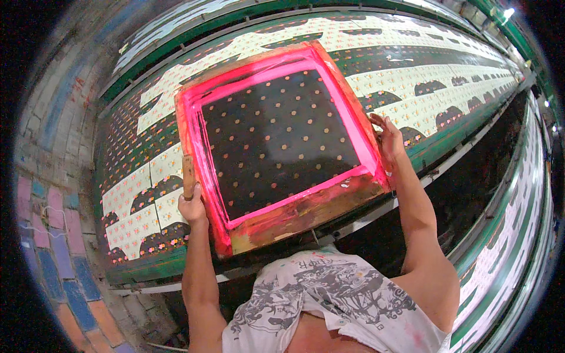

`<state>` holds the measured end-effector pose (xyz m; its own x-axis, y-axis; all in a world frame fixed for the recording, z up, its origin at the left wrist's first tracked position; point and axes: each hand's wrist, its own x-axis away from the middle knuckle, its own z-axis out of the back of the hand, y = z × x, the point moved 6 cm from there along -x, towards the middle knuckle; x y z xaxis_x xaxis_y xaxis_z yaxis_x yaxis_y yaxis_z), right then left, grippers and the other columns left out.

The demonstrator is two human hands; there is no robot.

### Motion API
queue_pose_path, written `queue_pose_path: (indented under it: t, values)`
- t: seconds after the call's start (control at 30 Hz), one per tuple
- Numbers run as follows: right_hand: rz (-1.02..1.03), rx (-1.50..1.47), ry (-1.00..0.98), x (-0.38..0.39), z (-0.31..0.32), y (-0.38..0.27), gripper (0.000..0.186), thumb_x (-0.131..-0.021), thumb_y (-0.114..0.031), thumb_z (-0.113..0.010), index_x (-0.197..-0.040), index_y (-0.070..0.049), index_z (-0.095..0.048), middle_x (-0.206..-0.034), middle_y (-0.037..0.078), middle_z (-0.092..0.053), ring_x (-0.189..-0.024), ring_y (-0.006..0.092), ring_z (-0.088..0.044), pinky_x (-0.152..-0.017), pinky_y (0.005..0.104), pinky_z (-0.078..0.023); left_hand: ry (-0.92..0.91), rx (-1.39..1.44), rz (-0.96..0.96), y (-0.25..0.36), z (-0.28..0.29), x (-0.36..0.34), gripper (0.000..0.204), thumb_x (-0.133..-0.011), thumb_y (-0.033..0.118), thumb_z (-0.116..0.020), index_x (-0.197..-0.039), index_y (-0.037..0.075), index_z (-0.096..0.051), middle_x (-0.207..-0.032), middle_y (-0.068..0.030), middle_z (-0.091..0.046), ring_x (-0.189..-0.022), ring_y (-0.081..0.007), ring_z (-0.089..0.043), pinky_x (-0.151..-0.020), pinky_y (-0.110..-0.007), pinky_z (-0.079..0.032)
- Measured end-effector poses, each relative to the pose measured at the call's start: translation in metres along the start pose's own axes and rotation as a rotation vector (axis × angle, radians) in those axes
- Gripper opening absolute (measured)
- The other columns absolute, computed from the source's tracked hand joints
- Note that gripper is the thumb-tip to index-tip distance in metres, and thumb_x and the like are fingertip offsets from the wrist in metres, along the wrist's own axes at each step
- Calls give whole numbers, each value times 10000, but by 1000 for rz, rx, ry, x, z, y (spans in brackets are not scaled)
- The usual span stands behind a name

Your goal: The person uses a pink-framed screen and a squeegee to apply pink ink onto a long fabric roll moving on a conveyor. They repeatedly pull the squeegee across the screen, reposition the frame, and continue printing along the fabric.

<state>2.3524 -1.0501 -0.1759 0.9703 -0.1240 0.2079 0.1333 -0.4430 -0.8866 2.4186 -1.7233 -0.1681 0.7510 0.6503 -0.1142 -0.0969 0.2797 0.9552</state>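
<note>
A square screen-printing frame (299, 195) with bright pink ink round its inner border and a dark dotted mesh (276, 141) is tilted over the printing table, near my body. My left hand (192, 205) grips a wooden strip (188, 167) on the frame's left side, thumb upward. My right hand (389, 141) holds the right edge, its fingers curved at the rim. The frame hides the fabric beneath it.
The long green table (429, 150) bears white floral fabric pieces (424, 35) with dark curved prints. Parallel tables run beyond (153, 35) and to my right (500, 247), past a dark gap. A brick floor (65, 265), painted in colours, lies at left.
</note>
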Motion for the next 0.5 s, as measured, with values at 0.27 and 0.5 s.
queue_pose_path:
  t: [0.27, 0.5]
  values:
    - [-10, -27, -68, -17, 30, -1, 759, -1079, -616, -514, -1578, -44, -513, -1540, 133, -530, -1289, 354, -587, -1137, 510, -479, -22, -94, -47, -4, -20, 10, 293, -943, 187, -860, -1075, -36, -722, -991, -116, -785, -864, -189, -730, -807, -363, -577]
    - [-49, -46, -120, -4, 43, 2, 664, -1098, -490, -580, -1586, -46, -508, -1579, 138, -530, -1364, 326, -588, -1173, 501, -485, -21, -199, -163, 10, -24, 31, 320, -952, 245, -843, -1053, -33, -720, -961, -165, -789, -872, -256, -763, -807, -403, -585]
